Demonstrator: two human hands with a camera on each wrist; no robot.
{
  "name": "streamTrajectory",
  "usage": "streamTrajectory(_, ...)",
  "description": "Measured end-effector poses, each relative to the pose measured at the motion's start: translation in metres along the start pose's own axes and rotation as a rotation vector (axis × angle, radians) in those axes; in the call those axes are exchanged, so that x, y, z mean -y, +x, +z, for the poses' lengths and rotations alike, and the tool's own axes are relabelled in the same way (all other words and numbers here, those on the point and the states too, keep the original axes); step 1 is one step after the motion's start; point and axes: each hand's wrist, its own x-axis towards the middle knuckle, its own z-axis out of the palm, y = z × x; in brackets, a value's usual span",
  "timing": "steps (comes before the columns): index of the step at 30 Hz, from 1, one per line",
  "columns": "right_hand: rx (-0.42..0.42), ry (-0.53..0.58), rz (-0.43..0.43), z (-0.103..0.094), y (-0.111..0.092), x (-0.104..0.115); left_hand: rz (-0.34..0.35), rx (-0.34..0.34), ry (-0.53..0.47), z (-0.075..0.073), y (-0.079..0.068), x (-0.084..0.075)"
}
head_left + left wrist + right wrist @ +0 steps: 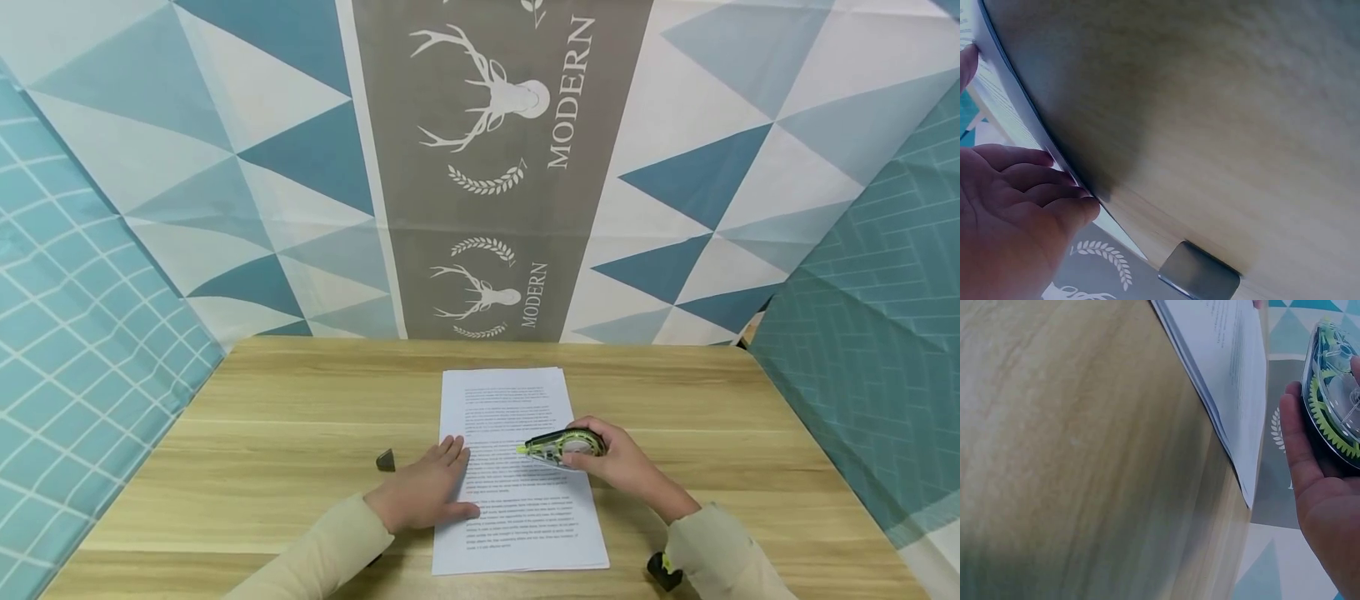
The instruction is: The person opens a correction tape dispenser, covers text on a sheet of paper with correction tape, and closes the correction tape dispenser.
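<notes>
A stack of printed paper (pixel 517 400) lies in the middle of the wooden table. My left hand (pixel 431 487) rests on its left edge with the fingers extended; the left wrist view shows those fingers along the paper's edge. In my right hand (pixel 622 458) is a correction tape dispenser (pixel 562 447), with a clear body and a yellow-green gear wheel (pixel 1329 419). I pinch it between thumb and fingers, its yellow-green tip pointing left over the printed lines. Whether the tip touches the paper I cannot tell. A small dark cap (pixel 386 461) lies left of the paper, near my left hand.
Beside my right sleeve sits a black and yellow-green object (pixel 664 572), partly covered by the sleeve. Another dark thing shows slightly under the left sleeve. Patterned cloth (pixel 495 250) stands behind the wooden table (pixel 300 392) and along both sides.
</notes>
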Motion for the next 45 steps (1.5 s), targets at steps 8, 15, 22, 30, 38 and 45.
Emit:
streamTrajectory(8,0.031,0.007,-0.001,0.003,0.000,-0.001,-0.019,0.013,0.003,0.002,0.000,-0.001)
streamTrajectory(15,0.055,0.012,0.015,0.005,0.001,-0.001,-0.008,-0.003,0.019,0.003,0.001,0.000)
streamTrajectory(22,0.082,0.019,0.008,0.007,0.001,-0.004,-0.001,-0.013,0.015,0.003,0.000,0.001)
streamTrajectory(30,0.110,-0.034,-0.031,0.010,0.000,-0.005,-0.009,-0.003,0.004,0.004,0.002,0.002)
streamTrajectory(38,0.130,-0.024,0.008,0.013,-0.001,0.000,-0.005,-0.002,0.006,0.006,0.004,0.004)
streamTrajectory(45,0.138,-0.016,0.023,0.016,-0.003,0.001,-0.008,-0.006,-0.002,0.008,0.003,0.005)
